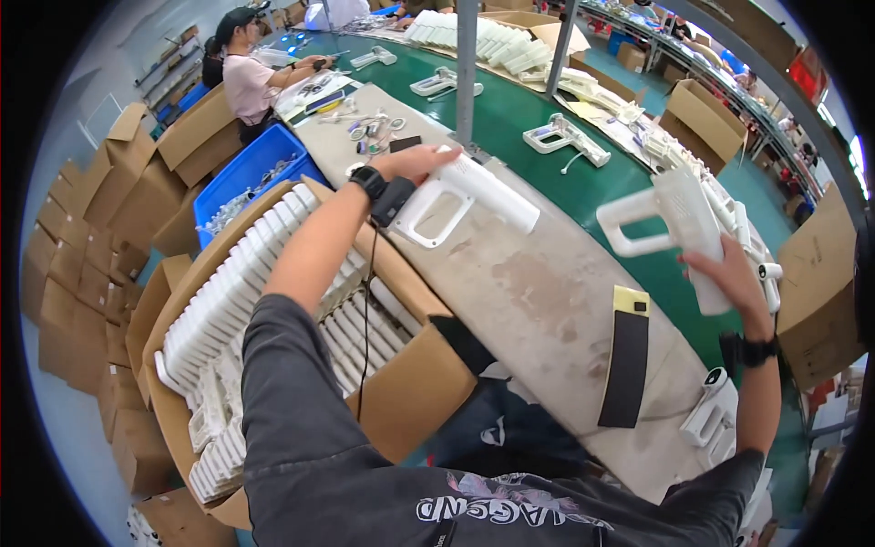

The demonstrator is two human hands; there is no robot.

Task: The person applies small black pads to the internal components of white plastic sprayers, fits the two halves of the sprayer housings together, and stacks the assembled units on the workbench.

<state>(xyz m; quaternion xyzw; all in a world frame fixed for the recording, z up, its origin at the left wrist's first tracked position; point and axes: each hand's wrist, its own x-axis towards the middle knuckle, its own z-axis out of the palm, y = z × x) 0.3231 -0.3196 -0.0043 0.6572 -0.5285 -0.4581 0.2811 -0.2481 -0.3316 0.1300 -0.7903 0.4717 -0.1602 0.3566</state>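
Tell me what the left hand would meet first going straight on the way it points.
Beyond the white housing it touches, the left hand would probably meet the grey metal post first; depth is unclear here, so it might instead pass just beside it.

A: Light?
B: Bright, fairly even indoors; strip light (859,164) glaring far right; deep shadow below workbench (556,346).
A: Sharpness?
B: Middle clear, far background soft. Fisheye curve bends edges; corners black.
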